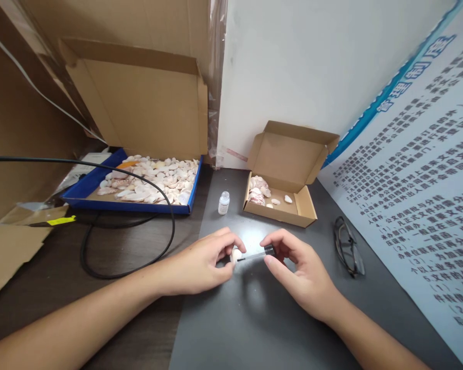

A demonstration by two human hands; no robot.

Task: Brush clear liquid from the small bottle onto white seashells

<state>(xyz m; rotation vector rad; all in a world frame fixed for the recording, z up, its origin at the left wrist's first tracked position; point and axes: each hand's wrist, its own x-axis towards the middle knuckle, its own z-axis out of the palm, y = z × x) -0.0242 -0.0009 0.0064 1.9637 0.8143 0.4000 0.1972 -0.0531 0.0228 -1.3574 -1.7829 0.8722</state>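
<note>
My left hand (206,262) pinches a small pale seashell (236,254) just above the grey mat (254,318). My right hand (299,267) grips a thin brush applicator with a black cap (263,252), its tip touching the shell. A small clear bottle (224,202) stands uncapped just beyond my hands. Behind it to the right, a small open cardboard box (304,208) holds a few shells. At the back left, a blue-rimmed tray (81,191) is full of several pale shells.
Folded black glasses (348,247) lie right of my hands. A black cable (139,267) loops across the dark table on the left. Cardboard sheets stand at the back left, and a printed poster (424,205) leans on the right.
</note>
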